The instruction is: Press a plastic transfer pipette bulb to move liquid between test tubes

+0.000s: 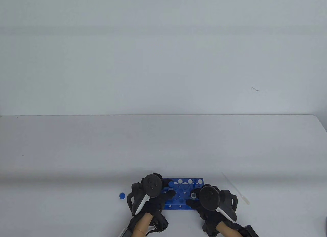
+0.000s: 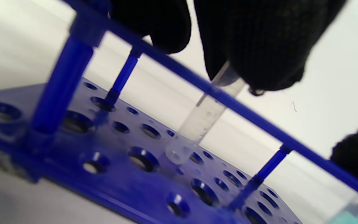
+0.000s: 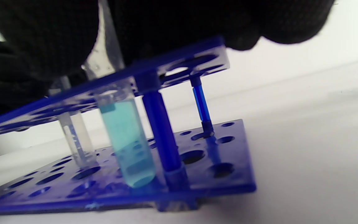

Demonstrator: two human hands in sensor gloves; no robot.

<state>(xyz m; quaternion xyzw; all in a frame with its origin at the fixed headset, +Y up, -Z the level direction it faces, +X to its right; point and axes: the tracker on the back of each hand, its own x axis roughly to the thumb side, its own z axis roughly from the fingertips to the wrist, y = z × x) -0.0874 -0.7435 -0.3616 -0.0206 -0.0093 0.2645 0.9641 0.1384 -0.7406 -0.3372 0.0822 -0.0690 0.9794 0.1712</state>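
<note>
My left hand (image 1: 150, 196) grips a clear tube (image 2: 197, 124) in the rack (image 1: 184, 196). My right hand (image 1: 212, 201) pinches the blue-filled tube (image 3: 127, 146). The pipette (image 1: 236, 188) lies on the table, just right of it.

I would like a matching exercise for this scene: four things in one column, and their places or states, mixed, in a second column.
Things:
1. pipette
2. blue cap
3. tube with turquoise liquid
4. clear tube

Places or states:
A. stands in the blue rack under the right hand
B. lies on the table, right of the rack
C. gripped at its top by the left hand
D. lies on the table, left of the left hand

Pairs: 1-B, 2-D, 3-A, 4-C
</note>
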